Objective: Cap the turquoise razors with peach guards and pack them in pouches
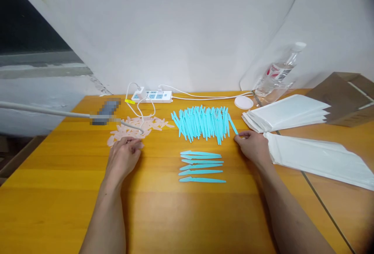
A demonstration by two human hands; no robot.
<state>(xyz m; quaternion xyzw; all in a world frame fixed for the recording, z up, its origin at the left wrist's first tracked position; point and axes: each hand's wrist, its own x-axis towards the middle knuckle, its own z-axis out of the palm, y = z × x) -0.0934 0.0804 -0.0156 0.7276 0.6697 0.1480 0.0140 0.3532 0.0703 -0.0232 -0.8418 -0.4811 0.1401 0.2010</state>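
My right hand [253, 145] pinches the lower end of a turquoise eyebrow razor [233, 125] at the right edge of a pile of similar razors [201, 122]. My left hand [124, 158] is closed at the near edge of scattered small pale pink pieces [133, 126], flat and elongated like blade covers. A small pale pink piece [141, 145] seems to be pinched at its fingertips, partly hidden by them. Between my hands, several turquoise razors [201, 167] lie sideways in a loose column, one below another.
White plastic sleeves [315, 156] lie on the wooden table [157, 219] at right, near a cardboard box [341, 98], a plastic bottle [276, 71] and a round white lid [244, 102]. A power strip [163, 96] with cables stands against the wall. A blurred-out phone-like object [106, 112] lies at left.
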